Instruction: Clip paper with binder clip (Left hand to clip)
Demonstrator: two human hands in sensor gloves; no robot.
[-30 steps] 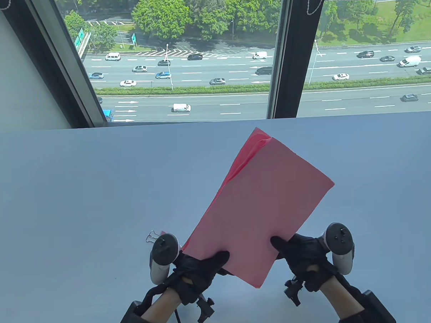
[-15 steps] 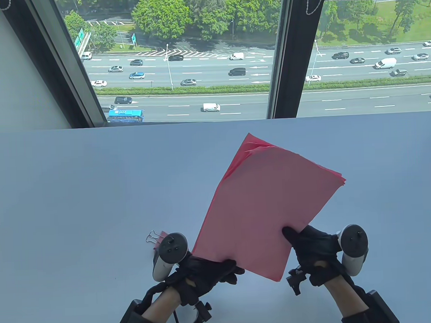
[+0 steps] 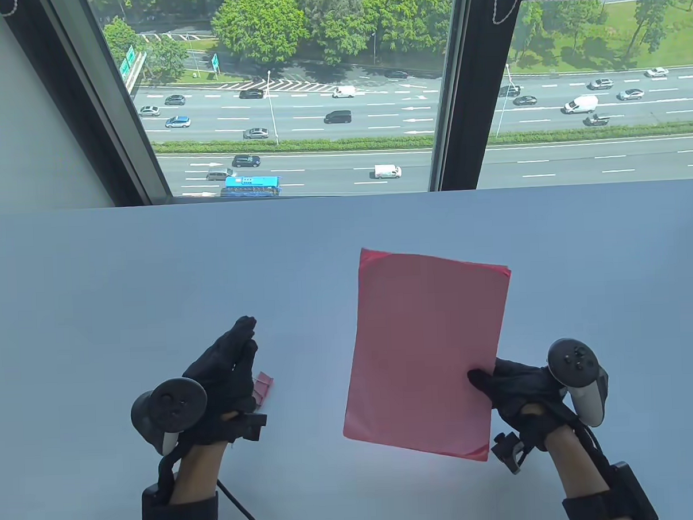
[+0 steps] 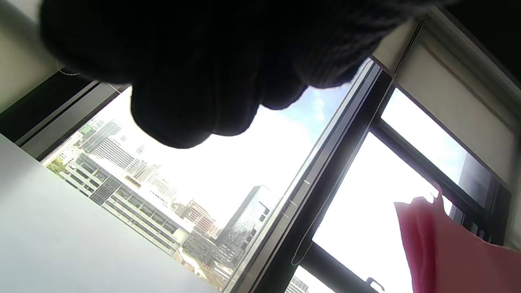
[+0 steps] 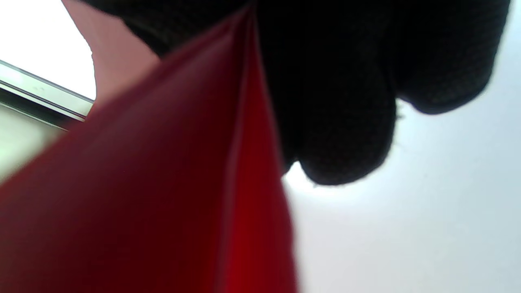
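right hand [image 3: 516, 387] pinches red paper [image 3: 428, 348] at its 4 o'clock edge | left hand [image 3: 227, 363] flat, fingers straight, holds nothing; pink binder clip [image 3: 263, 386] at its 3 o'clock

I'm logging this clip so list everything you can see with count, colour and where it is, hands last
paper: one stack, pink, held up over the table's right half, near edge lowest
clip: one, pink, on the table just right of the left hand, partly hidden by it
table: one, pale grey-blue, fills the lower part of the table view
window: dark frames, behind the table, road with cars outside
trackers: two, dark grey and white, one on the back of each hand
left hand: black glove, fingers stretched out above the clip, holding nothing
right hand: black glove, grips the paper's right edge near its lower corner
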